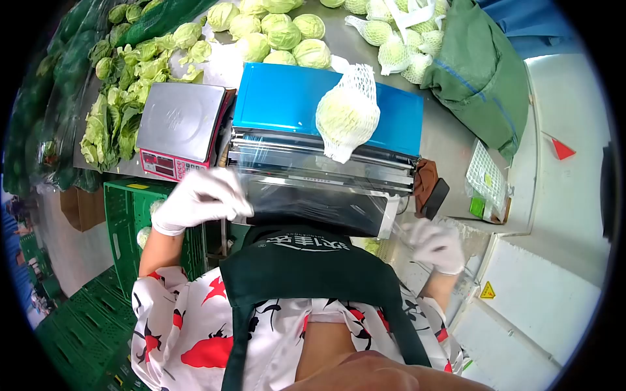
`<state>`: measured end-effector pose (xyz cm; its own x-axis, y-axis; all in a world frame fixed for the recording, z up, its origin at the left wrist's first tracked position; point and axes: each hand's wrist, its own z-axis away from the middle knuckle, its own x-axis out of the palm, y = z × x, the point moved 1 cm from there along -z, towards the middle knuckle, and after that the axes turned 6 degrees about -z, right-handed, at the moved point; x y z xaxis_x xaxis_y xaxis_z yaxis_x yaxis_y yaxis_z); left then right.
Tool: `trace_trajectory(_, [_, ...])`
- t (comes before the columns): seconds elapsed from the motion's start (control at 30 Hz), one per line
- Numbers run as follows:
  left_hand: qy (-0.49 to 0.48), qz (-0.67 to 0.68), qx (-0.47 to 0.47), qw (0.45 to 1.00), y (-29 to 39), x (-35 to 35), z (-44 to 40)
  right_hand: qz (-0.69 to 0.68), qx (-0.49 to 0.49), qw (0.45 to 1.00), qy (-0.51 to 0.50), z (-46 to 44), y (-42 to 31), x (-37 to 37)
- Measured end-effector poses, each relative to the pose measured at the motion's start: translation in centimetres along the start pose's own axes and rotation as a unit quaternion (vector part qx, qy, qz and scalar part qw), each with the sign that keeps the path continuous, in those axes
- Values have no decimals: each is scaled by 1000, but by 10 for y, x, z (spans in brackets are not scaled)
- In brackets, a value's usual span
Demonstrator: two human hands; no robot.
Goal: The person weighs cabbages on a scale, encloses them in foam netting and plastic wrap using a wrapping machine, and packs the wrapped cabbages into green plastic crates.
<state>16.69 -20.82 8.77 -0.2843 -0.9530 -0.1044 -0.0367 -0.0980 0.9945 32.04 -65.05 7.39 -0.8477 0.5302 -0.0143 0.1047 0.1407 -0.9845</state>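
My left hand (202, 201), in a white glove, is at the left front of the wrapping machine (326, 176), its fingertips pinched at the edge of a clear plastic film (326, 199). This film stretches across the machine's dark front plate. On the other side, my right hand (435, 246), also gloved and slightly blurred, has its fingers closed at the film's right end. A cabbage in a white foam net (347, 114) lies on the machine's blue top (280, 98), touched by neither hand.
A red scale (181, 124) stands left of the machine, beside loose leaves (111, 124). Bare cabbages (280, 32) and netted ones (398, 52) lie behind. Green crates (120, 228) are at the left. A green sack (482, 78) and white tray (486, 173) are at the right.
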Motion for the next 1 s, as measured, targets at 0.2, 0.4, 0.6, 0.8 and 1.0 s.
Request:
trace_trajectory(0.2, [105, -306, 89, 942, -66, -23, -149, 289, 41, 949, 124, -139, 57, -30])
trace_trajectory(0.4, [51, -202, 21, 978, -135, 2, -202, 119, 157, 979, 59, -186, 149, -14])
trace_trajectory(0.6, [31, 93, -86, 991, -114, 32, -135, -156, 224, 955, 114, -129, 111, 43])
trace_trajectory(0.8, [-128, 225, -307, 916, -89, 97, -21, -137, 445, 885, 36, -11, 94, 112])
trace_trajectory(1.0, [-144, 299, -461, 823, -161, 116, 7, -368, 536, 759, 24, -27, 140, 144])
